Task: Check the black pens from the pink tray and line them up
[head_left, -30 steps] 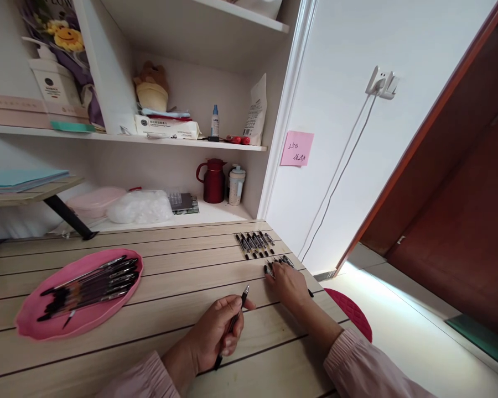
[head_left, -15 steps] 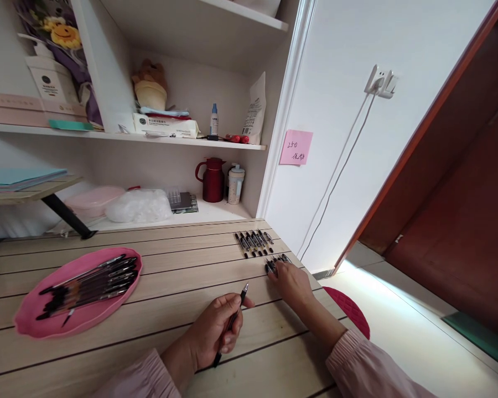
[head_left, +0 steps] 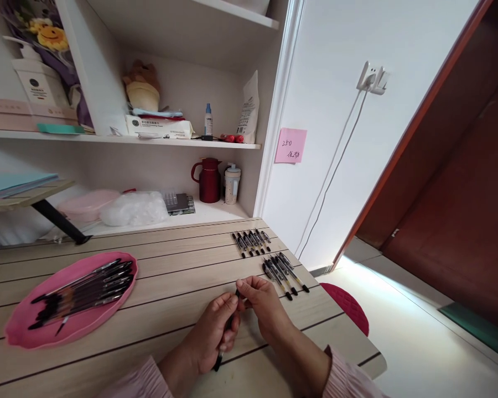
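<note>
My left hand (head_left: pixel 209 334) is closed round a black pen (head_left: pixel 218 360), which slants upward out of the fist, its lower end near the tabletop. At the pen's upper end, my right hand (head_left: pixel 265 309) pinches a small dark piece that looks like a pen cap (head_left: pixel 237 292); fingers partly hide it. The two hands meet over the table. Just beyond the right hand lies a group of clear-barrelled pens (head_left: pixel 280 272) with black ends. Behind them is a second row of pens (head_left: pixel 251 242).
A pink tray (head_left: pixel 19 331) to the left holds many dark pens. The wooden table (head_left: pixel 170 282) backs onto white shelves with a red jug (head_left: pixel 209 181), a tumbler (head_left: pixel 232 183) and a plastic bag (head_left: pixel 135 209). A red stool (head_left: pixel 348 307) stands beyond the table's right edge.
My right hand has left the nearer pen group and come back to the left hand, at the pen's tip. The silver tip that showed before is now covered. My view has shifted slightly.
</note>
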`<state>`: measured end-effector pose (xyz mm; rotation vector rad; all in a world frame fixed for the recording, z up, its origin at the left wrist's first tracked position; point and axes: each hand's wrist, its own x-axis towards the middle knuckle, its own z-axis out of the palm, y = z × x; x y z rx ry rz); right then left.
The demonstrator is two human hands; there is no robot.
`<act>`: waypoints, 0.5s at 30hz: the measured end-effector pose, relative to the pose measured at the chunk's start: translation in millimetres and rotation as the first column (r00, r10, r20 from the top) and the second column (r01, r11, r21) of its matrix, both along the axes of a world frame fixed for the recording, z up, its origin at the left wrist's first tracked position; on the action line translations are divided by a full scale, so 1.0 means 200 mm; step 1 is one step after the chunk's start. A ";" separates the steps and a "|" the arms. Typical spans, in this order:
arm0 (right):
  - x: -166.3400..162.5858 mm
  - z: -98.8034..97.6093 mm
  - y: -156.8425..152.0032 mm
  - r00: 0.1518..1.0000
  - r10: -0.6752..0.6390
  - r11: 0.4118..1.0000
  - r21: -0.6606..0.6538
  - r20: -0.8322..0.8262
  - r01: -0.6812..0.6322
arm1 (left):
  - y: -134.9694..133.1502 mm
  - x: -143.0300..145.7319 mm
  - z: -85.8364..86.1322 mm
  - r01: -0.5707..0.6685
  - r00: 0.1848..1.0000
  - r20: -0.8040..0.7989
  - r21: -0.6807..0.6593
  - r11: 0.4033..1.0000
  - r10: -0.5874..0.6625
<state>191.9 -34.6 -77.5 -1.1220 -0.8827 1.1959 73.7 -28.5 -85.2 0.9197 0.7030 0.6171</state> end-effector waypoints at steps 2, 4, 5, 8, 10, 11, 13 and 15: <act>0.00 0.00 0.01 0.999 0.017 1.000 0.004 -0.032 -0.017 | 0.00 0.00 0.01 0.001 1.000 -0.012 0.000 1.000 -0.001; 0.00 0.00 0.01 0.997 0.049 0.999 0.017 -0.063 -0.048 | 0.00 0.00 0.02 -0.002 1.000 -0.025 -0.003 1.000 0.002; -0.01 0.00 0.01 0.996 0.060 0.998 0.018 -0.072 -0.059 | 0.00 0.01 0.02 -0.006 1.000 -0.031 -0.003 1.000 0.006; -0.01 0.01 0.01 0.995 0.057 0.998 0.004 -0.080 -0.056 | 0.00 0.01 0.02 -0.007 0.999 -0.040 0.010 1.000 0.008; -0.01 0.02 0.01 0.994 0.058 0.998 0.002 -0.098 -0.058 | 0.00 0.01 0.02 -0.002 0.999 -0.043 0.019 1.000 0.003; -0.01 0.02 0.01 0.991 0.064 0.998 0.010 -0.118 -0.064 | 0.00 0.01 0.02 -0.002 0.999 -0.042 0.021 1.000 0.002; -0.01 0.02 0.01 0.986 0.078 0.997 0.018 -0.147 -0.076 | 0.00 0.01 0.01 -0.008 0.999 -0.038 0.024 1.000 0.009; -0.01 0.01 0.01 0.986 0.086 0.996 0.002 -0.140 -0.087 | 0.00 0.01 0.01 -0.015 0.999 -0.036 0.030 0.999 0.016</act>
